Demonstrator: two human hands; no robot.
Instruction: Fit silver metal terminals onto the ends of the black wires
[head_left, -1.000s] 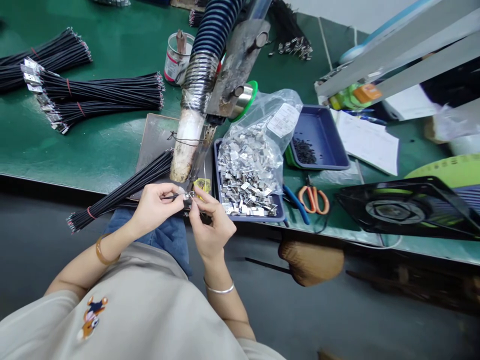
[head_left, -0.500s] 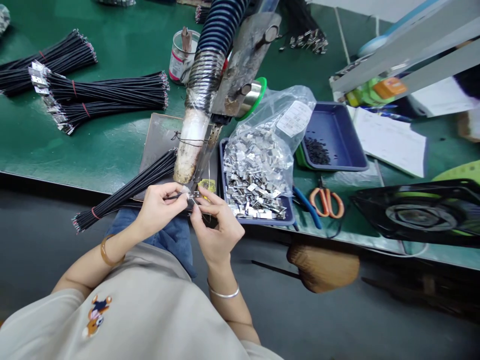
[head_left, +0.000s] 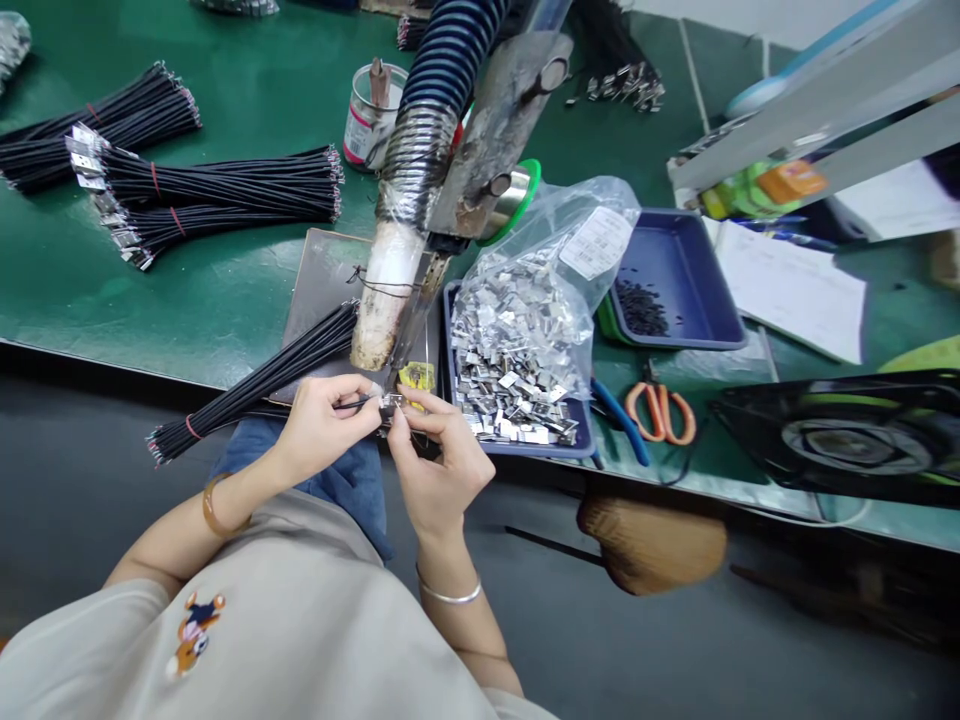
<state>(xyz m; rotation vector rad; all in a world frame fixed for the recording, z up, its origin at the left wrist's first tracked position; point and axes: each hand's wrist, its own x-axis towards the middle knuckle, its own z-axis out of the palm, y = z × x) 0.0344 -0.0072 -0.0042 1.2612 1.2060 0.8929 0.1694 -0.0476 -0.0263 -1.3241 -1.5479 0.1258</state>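
Observation:
My left hand [head_left: 330, 422] is closed, pinching the end of a thin black cable [head_left: 352, 404] between thumb and fingers. My right hand [head_left: 444, 455] is closed too, its thumb and forefinger holding a small silver metal connector piece [head_left: 391, 400] against the cable's end. Both fingertips nearly meet at the bench edge, just below the white-wrapped nozzle [head_left: 380, 325] of a hose. Close behind the right fingers lies a yellow sponge-like pad [head_left: 417, 377]. A tied bundle of black cables [head_left: 259, 380] rests slantwise beside my left hand, over the bench edge.
A blue tray [head_left: 592, 440] with a plastic bag of silver metal pieces [head_left: 517, 350] stands to the right. Beyond are orange-handled scissors [head_left: 661, 412], blue-handled pliers [head_left: 621, 420] and a blue bin [head_left: 697, 280] with small black parts. More cable bundles [head_left: 225, 185] lie left; a fan [head_left: 855, 440] sits right.
The fingertips have shifted slightly, and the metal piece now sits closer in line with the cable end. The whole view has moved a little; both hands keep their pinch.

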